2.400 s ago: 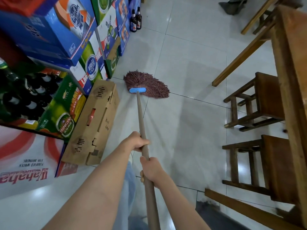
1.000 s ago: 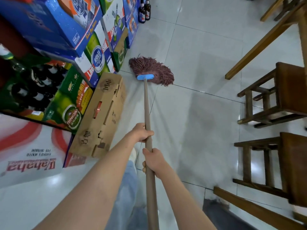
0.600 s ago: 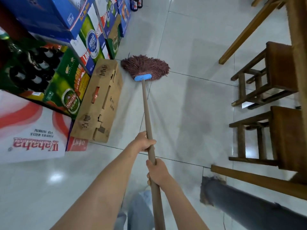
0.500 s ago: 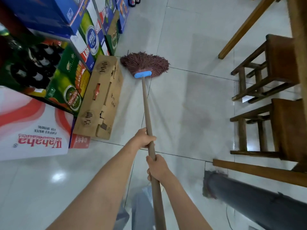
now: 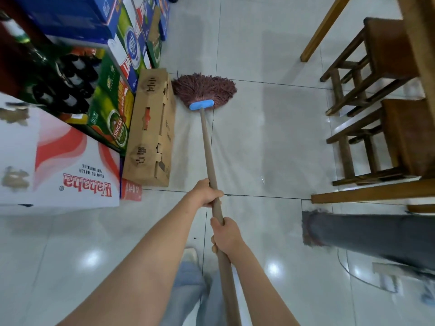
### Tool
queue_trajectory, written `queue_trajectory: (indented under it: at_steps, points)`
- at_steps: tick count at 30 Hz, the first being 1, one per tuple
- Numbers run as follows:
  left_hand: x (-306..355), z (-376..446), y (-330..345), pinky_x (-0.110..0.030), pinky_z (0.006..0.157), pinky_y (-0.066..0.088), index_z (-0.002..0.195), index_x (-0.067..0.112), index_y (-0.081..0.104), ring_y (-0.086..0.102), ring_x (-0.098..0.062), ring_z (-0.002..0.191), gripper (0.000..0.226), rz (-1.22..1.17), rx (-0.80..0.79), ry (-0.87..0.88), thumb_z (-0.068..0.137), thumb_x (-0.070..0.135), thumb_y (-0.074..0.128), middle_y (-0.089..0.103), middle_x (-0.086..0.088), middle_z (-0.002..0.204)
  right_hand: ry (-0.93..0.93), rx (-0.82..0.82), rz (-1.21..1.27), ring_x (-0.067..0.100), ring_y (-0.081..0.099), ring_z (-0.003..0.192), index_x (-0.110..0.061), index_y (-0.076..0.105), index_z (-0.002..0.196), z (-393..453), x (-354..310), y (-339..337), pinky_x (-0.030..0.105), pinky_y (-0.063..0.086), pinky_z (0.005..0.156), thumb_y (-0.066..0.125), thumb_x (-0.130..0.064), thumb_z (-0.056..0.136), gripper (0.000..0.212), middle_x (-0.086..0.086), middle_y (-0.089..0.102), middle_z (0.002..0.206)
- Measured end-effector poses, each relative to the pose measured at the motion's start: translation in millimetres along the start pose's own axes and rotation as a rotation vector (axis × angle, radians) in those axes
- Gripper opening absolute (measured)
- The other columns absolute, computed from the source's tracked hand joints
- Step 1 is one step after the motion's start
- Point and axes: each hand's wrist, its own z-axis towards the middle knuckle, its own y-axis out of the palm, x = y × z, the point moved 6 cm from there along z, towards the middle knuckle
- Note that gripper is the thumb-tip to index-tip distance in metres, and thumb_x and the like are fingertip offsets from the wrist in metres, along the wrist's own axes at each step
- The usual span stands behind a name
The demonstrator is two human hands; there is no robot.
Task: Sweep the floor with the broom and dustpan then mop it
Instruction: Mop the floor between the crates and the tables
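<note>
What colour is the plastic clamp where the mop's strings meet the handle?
Light blue. The clamp shows clearly in the head view, between the reddish-brown mop strings and the brown handle.

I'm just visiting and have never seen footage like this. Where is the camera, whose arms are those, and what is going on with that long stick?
No machine here: a person wears a wide-angle camera on the head, looking down, so the arms are their own. The left hand and, nearer the body, the right hand both grip the long brown wooden mop handle, fingers curled round it. Its reddish-brown string mop head with a blue clip lies on the glossy white tiled floor, right beside a brown cardboard box in front of stacked drink cartons. Dark wooden stools stand on the right, and someone else's grey trouser leg shows there.
</note>
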Motion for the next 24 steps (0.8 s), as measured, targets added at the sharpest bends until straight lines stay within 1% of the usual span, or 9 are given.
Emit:
queue_trajectory:
  at_steps: [4, 7, 9, 11, 14, 15, 17, 20, 24]
  points:
    - [-23, -19, 1, -0.028, 0.056, 0.057, 0.121, 0.004, 0.045, 0.062, -0.017, 0.06, 0.038, 0.004, 0.004, -0.017, 0.087, 0.005, 0.063, 0.056, -0.007, 0.087, 0.01, 0.003, 0.027, 0.015, 0.043, 0.039, -0.012, 0.04, 0.079, -21, 20, 11, 0.028, 0.042, 0.043, 0.045, -0.027, 0.095, 0.023, 0.006, 0.044, 0.07]
    - [-37, -31, -2, -0.032, 0.065, 0.058, 0.131, 0.007, 0.041, 0.062, -0.018, 0.06, 0.048, 0.031, 0.012, -0.029, 0.088, 0.004, 0.06, 0.057, -0.007, 0.094, 0.01, 0.018, 0.036, 0.015, 0.044, 0.037, -0.011, 0.041, 0.078, -37, 31, 23, 0.025, 0.04, 0.04, 0.045, -0.026, 0.095, 0.023, 0.007, 0.045, 0.072]
    - [-47, -39, -5, -0.033, 0.067, 0.058, 0.145, 0.015, 0.028, 0.064, -0.02, 0.063, 0.066, 0.032, 0.013, -0.024, 0.088, 0.004, 0.059, 0.058, -0.008, 0.102, 0.007, 0.022, 0.045, 0.015, 0.045, 0.041, -0.012, 0.041, 0.077, -45, 37, 30, 0.025, 0.04, 0.041, 0.046, -0.026, 0.095, 0.024, 0.005, 0.045, 0.071]
    - [-55, -47, -5, -0.034, 0.069, 0.058, 0.151, 0.019, 0.017, 0.064, -0.021, 0.065, 0.077, 0.039, 0.01, -0.016, 0.088, 0.003, 0.058, 0.058, -0.008, 0.105, 0.007, 0.027, 0.033, 0.018, 0.049, 0.046, -0.013, 0.041, 0.076, -52, 45, 36, 0.025, 0.042, 0.044, 0.046, -0.027, 0.095, 0.025, 0.006, 0.048, 0.072]
    - [-62, -59, -5, -0.035, 0.071, 0.057, 0.147, 0.013, 0.024, 0.064, -0.021, 0.064, 0.069, 0.067, 0.02, 0.009, 0.088, 0.002, 0.058, 0.059, -0.009, 0.101, -0.003, 0.033, -0.014, 0.027, 0.054, 0.059, -0.014, 0.042, 0.073, -60, 50, 41, 0.031, 0.047, 0.055, 0.046, -0.029, 0.093, 0.025, 0.013, 0.055, 0.08]
    - [-62, -61, -5, -0.035, 0.07, 0.057, 0.145, 0.011, 0.026, 0.064, -0.021, 0.064, 0.066, 0.073, 0.022, 0.015, 0.087, 0.002, 0.057, 0.059, -0.009, 0.099, 0.0, 0.035, -0.019, 0.027, 0.054, 0.058, -0.014, 0.042, 0.073, -63, 52, 40, 0.03, 0.048, 0.053, 0.046, -0.028, 0.094, 0.026, 0.014, 0.056, 0.082]
    - [-59, -61, -4, -0.034, 0.068, 0.057, 0.142, 0.01, 0.031, 0.064, -0.021, 0.064, 0.061, 0.081, 0.021, 0.018, 0.087, 0.002, 0.058, 0.06, -0.01, 0.099, -0.007, 0.015, -0.003, 0.022, 0.051, 0.049, -0.013, 0.041, 0.073, -63, 49, 35, 0.023, 0.042, 0.043, 0.045, -0.027, 0.095, 0.027, 0.015, 0.056, 0.082]
    - [-48, -54, -3, -0.031, 0.061, 0.058, 0.129, 0.006, 0.042, 0.065, -0.02, 0.064, 0.047, 0.101, 0.01, 0.041, 0.086, 0.003, 0.059, 0.06, -0.01, 0.097, -0.013, -0.003, 0.019, 0.018, 0.048, 0.041, -0.011, 0.041, 0.074, -54, 42, 25, 0.02, 0.038, 0.039, 0.044, -0.025, 0.096, 0.026, 0.011, 0.053, 0.072]
    - [-46, -38, 3, -0.034, 0.063, 0.06, 0.119, 0.006, 0.046, 0.066, -0.022, 0.065, 0.04, 0.1, 0.012, 0.032, 0.083, 0.002, 0.062, 0.061, -0.013, 0.097, -0.02, 0.017, -0.018, 0.017, 0.046, 0.033, -0.008, 0.043, 0.073, -37, 43, 20, 0.025, 0.042, 0.043, 0.045, -0.025, 0.094, 0.027, 0.006, 0.05, 0.056]
